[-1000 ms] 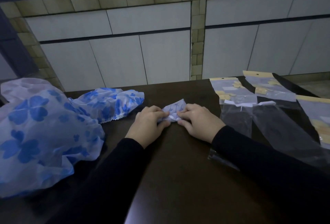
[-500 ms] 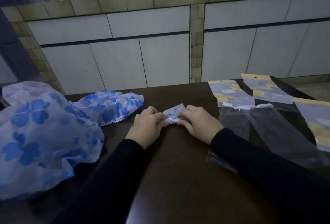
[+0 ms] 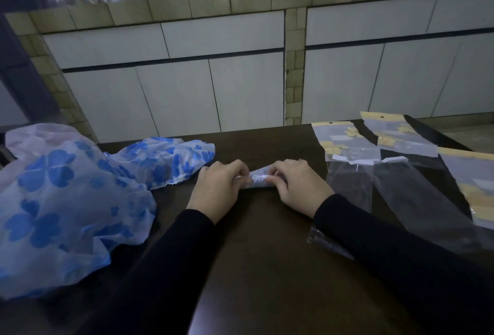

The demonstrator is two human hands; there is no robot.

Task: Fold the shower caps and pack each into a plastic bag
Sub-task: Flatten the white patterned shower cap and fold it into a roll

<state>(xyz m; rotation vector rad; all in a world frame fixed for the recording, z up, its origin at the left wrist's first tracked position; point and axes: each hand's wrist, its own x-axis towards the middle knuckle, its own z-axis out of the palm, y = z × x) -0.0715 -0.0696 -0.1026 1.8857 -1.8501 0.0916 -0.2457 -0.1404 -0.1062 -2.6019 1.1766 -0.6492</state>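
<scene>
Shot from a single head-worn wide-angle camera, aimed forward and down across a dark table (image 3: 267, 268) toward a tiled wall (image 3: 213, 80). Sat close above the near edge, both sleeves filling the foreground. No second view.

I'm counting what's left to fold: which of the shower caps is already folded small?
The folded cap, pinched between the left hand and right hand. The two blue-flowered caps at left lie loose and spread out.
</scene>
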